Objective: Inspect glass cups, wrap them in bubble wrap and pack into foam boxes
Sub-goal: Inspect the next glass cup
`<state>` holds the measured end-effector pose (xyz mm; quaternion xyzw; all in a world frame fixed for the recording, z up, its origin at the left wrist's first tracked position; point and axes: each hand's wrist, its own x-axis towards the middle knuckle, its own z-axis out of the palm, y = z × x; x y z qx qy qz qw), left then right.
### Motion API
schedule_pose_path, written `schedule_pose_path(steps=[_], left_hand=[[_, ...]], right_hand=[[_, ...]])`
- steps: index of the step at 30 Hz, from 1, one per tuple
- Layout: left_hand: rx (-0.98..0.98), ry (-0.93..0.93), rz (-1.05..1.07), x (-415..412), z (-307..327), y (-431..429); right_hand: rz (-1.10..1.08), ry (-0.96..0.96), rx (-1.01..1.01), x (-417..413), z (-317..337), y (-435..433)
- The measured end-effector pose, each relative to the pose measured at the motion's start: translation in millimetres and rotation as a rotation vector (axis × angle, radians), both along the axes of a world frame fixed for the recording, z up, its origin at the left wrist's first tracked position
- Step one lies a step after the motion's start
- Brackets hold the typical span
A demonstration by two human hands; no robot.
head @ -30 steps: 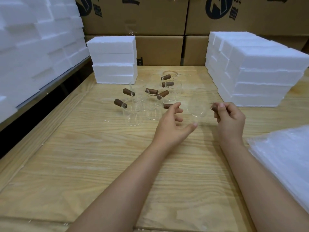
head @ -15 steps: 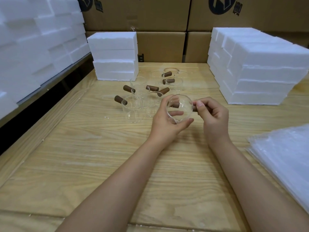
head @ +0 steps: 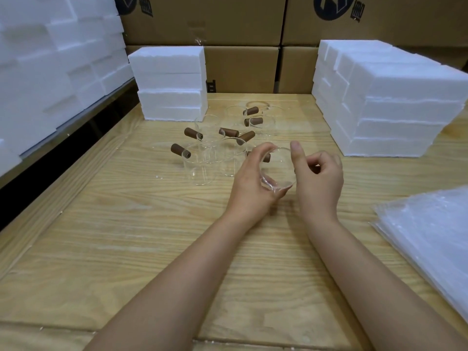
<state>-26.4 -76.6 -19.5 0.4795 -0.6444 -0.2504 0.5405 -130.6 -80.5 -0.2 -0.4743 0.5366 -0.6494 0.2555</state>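
Rough white foam boxes (head: pixel 169 82) stand stacked at left; behind the hands, clustered cups (head: pixel 200 163) — clear glass, brown cylindrical handles. Left hand (head: pixel 249 186) grips the held cup (head: pixel 278 171) above the table (head: pixel 126 236); right hand (head: pixel 319 178) curled beside it, grasp indeterminable; bubble wrap (head: pixel 430 236) lies far right

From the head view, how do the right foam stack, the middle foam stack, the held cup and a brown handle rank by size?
Largest to smallest:
1. right foam stack
2. middle foam stack
3. held cup, though it is nearer the camera
4. brown handle
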Motion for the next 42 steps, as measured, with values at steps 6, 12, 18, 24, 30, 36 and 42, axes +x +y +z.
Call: schedule_pose_path(steps=[6,12,18,24,30,36,42], left_hand=[[-0.069,-0.008,-0.022,0,-8,-5],[-0.071,-0.044,0.004,-1,-11,-5],[-0.04,0.013,0.044,2,-10,-5],[0.068,0.226,0.006,4,-2,-2],[0.105,0.346,-0.102,9,2,0],[0.113,0.325,-0.103,10,4,-1],[0.071,0.304,-0.044,8,3,1]], right_hand=[[0.075,0.036,0.12,-1,2,-2],[0.196,0.175,0.27,-1,5,-2],[0.318,0.446,0.268,-5,7,3],[0.537,0.432,0.119,-15,9,3],[0.693,0.331,0.03,-29,18,1],[0.709,0.24,0.02,-30,17,-1],[0.644,0.352,0.007,-27,11,-4]])
